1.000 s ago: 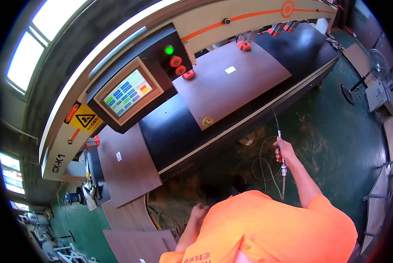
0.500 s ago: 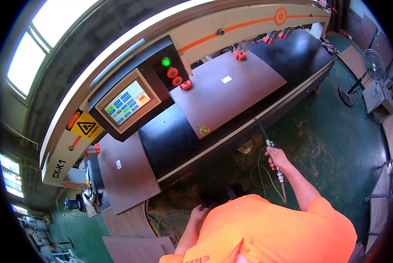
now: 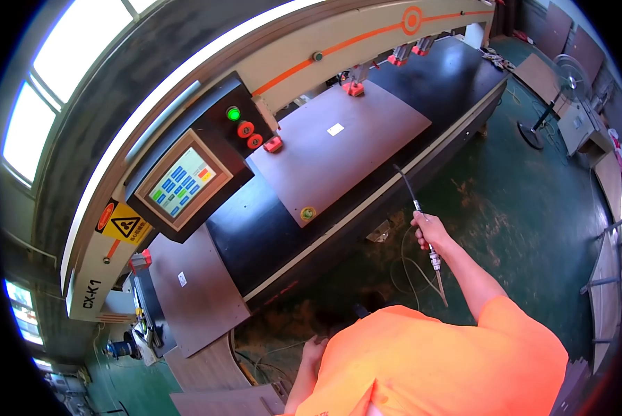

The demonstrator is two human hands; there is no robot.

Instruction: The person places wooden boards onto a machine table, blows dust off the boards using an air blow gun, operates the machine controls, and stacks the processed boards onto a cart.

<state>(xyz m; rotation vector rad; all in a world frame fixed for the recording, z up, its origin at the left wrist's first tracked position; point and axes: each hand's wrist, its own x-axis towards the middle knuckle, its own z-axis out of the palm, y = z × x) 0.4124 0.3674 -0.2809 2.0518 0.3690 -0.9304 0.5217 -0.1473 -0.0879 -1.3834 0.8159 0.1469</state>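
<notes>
My right hand (image 3: 429, 230) is closed around an air blow gun (image 3: 434, 258), a metal tool with a long thin dark nozzle. Its nozzle tip reaches to the front edge of the black machine table (image 3: 456, 76), and a thin hose (image 3: 441, 291) hangs from its lower end. On the table, just beyond the tip, lies a large brown panel (image 3: 366, 145) with a white label and a round yellow-green sticker. My left hand (image 3: 314, 349) hangs low beside my orange shirt, its fingers mostly hidden; I see nothing held there.
A machine beam with a touchscreen (image 3: 180, 186) and red and green buttons spans the table. Another brown panel (image 3: 193, 291) lies at the left end, with further boards (image 3: 210, 367) below it. A standing fan (image 3: 567, 76) is on the green floor at the right.
The view has shifted, so the machine and panels sit further left and slightly lower. My right hand still grips the air blow gun, its nozzle now along the table's front edge.
</notes>
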